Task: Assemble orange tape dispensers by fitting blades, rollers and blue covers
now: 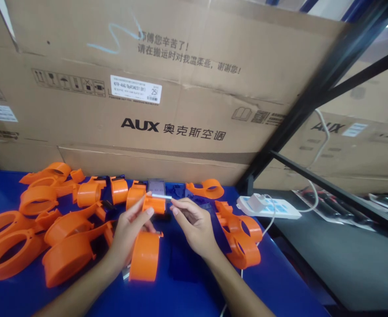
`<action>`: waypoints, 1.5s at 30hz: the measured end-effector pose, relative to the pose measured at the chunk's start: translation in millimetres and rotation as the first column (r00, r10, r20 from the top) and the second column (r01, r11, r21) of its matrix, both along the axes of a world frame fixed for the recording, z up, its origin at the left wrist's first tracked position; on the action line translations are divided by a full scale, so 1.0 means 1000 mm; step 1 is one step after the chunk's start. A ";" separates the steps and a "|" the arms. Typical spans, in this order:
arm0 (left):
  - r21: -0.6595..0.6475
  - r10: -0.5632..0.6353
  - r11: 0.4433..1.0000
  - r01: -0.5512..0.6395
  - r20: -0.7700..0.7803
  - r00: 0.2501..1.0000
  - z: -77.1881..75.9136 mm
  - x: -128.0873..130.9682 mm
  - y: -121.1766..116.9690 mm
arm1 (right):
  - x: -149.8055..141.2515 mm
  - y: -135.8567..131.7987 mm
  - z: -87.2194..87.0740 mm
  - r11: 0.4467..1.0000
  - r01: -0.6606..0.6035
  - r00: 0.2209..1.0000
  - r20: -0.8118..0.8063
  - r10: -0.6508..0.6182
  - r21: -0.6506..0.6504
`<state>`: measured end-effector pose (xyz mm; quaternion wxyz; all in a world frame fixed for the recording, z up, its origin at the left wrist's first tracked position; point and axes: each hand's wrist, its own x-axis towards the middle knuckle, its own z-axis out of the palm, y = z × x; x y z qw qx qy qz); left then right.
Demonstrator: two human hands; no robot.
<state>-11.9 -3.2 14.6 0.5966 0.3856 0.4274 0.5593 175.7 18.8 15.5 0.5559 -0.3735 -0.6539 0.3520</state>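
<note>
My left hand (133,226) is closed round the head of an orange plastic tape dispenser (144,257), whose wide ring hangs down towards me. A thin, pale toothed cutting blade (162,197) lies along the top edge of that head. My right hand (195,222) pinches the blade's right end between thumb and fingers. The blade touches the head, but whether it is seated there I cannot tell. Just behind my hands stands another orange dispenser (136,193), partly hidden by my left fingers.
Several orange dispensers (70,257) crowd the left of the blue table (273,281); more orange pieces (243,246) lie at right. A phone-like grey object (156,187) stands at the back. A white power strip (280,209) with a cable sits right, beside a black shelf post (289,105). Cardboard (187,97) walls the back.
</note>
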 end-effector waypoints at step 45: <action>0.073 0.032 0.997 -0.033 0.017 0.999 -0.014 0.006 0.007 | -0.002 -0.009 0.012 0.908 0.133 0.825 0.463 -0.324 0.398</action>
